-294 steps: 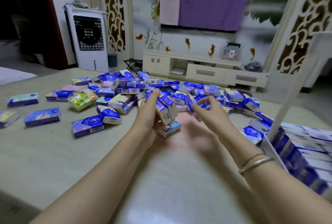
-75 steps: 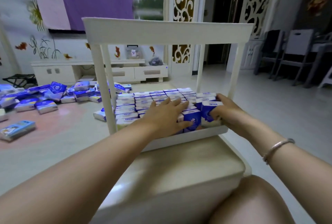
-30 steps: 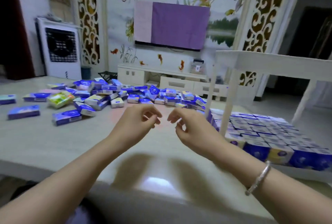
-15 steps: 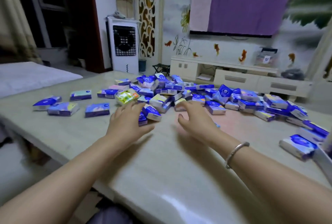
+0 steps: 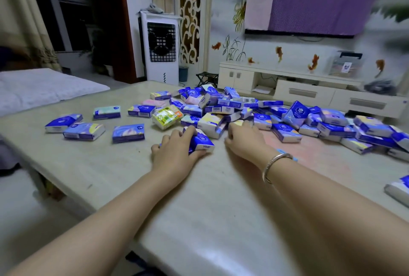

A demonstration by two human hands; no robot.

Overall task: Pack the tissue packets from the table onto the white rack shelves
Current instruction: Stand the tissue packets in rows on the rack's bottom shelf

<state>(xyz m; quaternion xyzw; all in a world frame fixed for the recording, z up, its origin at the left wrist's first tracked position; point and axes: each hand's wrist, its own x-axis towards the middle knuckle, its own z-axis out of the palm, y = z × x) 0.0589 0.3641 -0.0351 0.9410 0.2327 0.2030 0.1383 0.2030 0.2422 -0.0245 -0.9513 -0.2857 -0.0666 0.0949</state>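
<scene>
On the pale table [image 5: 110, 165], at the near edge of a heap of tissue packets [image 5: 243, 109], both hands are laid among the packets. A blue packet [image 5: 202, 141] is gripped by the left hand [image 5: 174, 154]: the fingers are curled over its top and the thumb is pressed against its near side, while the packet rests on the tabletop. The right hand [image 5: 244, 140] is set just right of that packet, knuckles up, with the fingertips curled down at a white and yellow packet [image 5: 212, 124] at the heap's edge; whether anything is actually pinched there cannot be told, since the fingertips are hidden behind the knuckles. A silver bangle [image 5: 275, 165] is worn on the right wrist.

Left of the heap, several single packets are spread flat and well apart: a blue and purple one [image 5: 128, 133] nearest the left hand, two more [image 5: 84, 131] and [image 5: 63, 122] further left, and a pale green one [image 5: 107, 112] behind them. A yellow-green packet [image 5: 167, 117] is tilted against the heap's left side. Right of the heap, a lone packet [image 5: 398, 190] is cut off by the frame's edge. Behind the heap, a white air cooler [image 5: 160, 47] and a low white TV cabinet [image 5: 309, 89] are seen against the wall.
</scene>
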